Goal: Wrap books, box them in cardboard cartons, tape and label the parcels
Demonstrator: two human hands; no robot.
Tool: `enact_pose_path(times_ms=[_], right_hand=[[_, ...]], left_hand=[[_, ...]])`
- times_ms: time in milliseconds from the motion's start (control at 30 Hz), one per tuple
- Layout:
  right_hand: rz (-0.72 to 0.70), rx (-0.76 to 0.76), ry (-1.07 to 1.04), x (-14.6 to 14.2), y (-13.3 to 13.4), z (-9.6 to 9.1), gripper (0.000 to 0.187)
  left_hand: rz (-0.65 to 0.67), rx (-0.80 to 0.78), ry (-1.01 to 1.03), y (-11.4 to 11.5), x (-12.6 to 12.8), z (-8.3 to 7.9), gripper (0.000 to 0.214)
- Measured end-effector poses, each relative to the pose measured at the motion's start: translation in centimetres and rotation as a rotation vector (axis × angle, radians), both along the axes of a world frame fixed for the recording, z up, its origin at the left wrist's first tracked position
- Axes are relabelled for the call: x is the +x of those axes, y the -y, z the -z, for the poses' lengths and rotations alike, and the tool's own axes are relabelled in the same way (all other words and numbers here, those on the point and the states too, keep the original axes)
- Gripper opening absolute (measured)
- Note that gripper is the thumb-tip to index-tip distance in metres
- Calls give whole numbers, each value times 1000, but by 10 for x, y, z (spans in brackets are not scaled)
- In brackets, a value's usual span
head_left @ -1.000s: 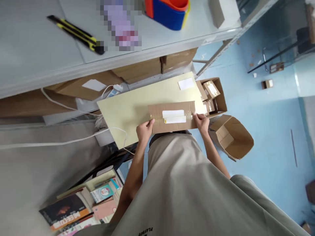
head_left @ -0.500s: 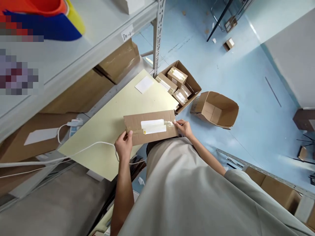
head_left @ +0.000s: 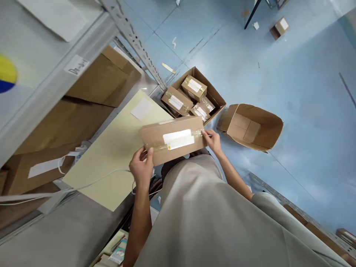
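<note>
A taped cardboard box (head_left: 178, 126) with white labels on its face is held up in front of my body, over the edge of a pale yellow board (head_left: 111, 163). My left hand (head_left: 141, 165) grips its left end, thumb on the labelled face and the other fingers partly hidden behind. At the right end, my right hand (head_left: 213, 141) pinches the edge near the clear tape. Just beyond the held box stands an open carton (head_left: 215, 91) containing several smaller taped, labelled boxes.
An open carton (head_left: 253, 124) stands on the blue floor at the right. Metal shelving (head_left: 91, 40) with cardboard boxes runs along the left. A white cable (head_left: 105, 173) crosses the board near my left hand. Another rack (head_left: 278, 189) is at the lower right.
The view has turned and shifted, so the shelf sits farther left. The held box has tipped slightly, showing more of its upper side. Both hands keep their hold.
</note>
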State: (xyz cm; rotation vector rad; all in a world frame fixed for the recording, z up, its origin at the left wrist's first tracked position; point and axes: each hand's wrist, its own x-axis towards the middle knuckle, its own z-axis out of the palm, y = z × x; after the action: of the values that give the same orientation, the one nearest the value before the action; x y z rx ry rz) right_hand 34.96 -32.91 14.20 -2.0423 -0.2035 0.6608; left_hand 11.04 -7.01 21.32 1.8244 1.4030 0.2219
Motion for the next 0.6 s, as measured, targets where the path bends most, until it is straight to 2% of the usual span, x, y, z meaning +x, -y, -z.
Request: enact_pose_path(times_ms=[100, 167, 233, 300, 433, 600], right_hand=[[76, -66, 141, 70, 45, -2, 78], [80, -122, 254, 121, 70, -4, 77], [46, -191, 332, 169, 86, -5, 72], [-2, -275, 378, 212, 92, -3, 67], [-110, -431, 404, 273, 88, 15, 51], [-200, -476, 367, 314, 81, 51, 39]], left_hand=[[115, -166, 69, 46, 70, 16, 39], [133, -327, 139, 80, 115, 33, 32], [148, -493, 240, 110, 155, 50, 26], [156, -652, 255, 132, 186, 66, 21], [109, -847, 167, 152, 222, 90, 16], [105, -874, 168, 156, 251, 114, 23]])
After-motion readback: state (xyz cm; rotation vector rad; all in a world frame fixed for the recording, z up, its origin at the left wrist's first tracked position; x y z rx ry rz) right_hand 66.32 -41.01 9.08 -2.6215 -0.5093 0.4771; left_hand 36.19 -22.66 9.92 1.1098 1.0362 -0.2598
